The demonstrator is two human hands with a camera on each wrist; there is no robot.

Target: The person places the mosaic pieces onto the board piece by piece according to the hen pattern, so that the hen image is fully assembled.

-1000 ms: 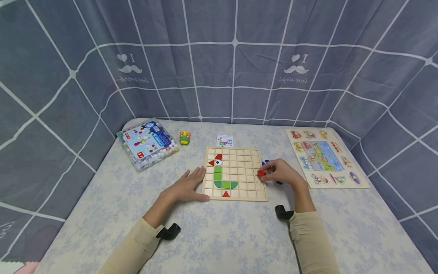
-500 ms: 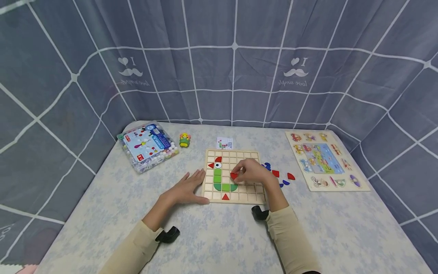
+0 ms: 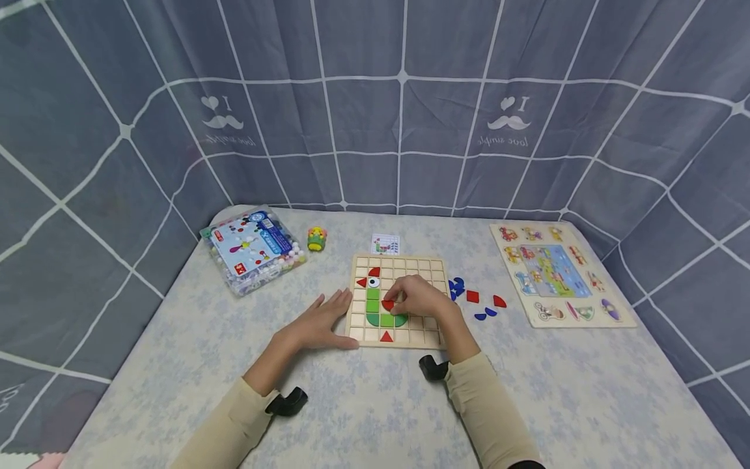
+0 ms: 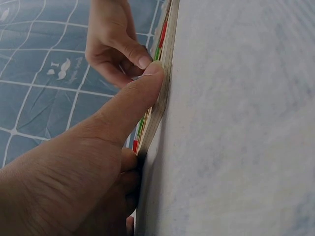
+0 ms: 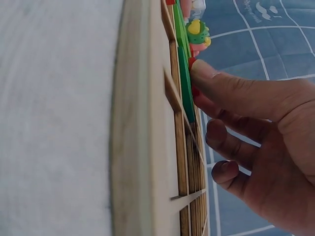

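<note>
My right hand (image 3: 417,297) pinches a red piece (image 3: 387,305) between thumb and fingertips, over the gridded wooden board (image 3: 418,336). In the right wrist view that red piece (image 5: 192,63) shows just beyond a dark green piece (image 5: 186,86) in the grid. At the board's left side my left hand (image 3: 319,324) rests with fingers fairly straight, its thumb along the near left corner. Pieces on the board form a bird-like figure: a white eye piece (image 3: 373,283), green squares (image 3: 372,300), dark green curved pieces and red pieces, including a red triangle (image 3: 386,337) below.
Right of the board lie several blue pieces (image 3: 457,287), a red square (image 3: 472,296) and a red quarter-round piece (image 3: 499,301). A pattern card (image 3: 385,244) lies behind it. Farther off are a picture puzzle (image 3: 545,316), a toy figure (image 3: 316,239) and a bag of beads (image 3: 252,244).
My right hand has moved left from the board's right edge with the red piece, ending over the green figure. My left hand has stayed in place.
</note>
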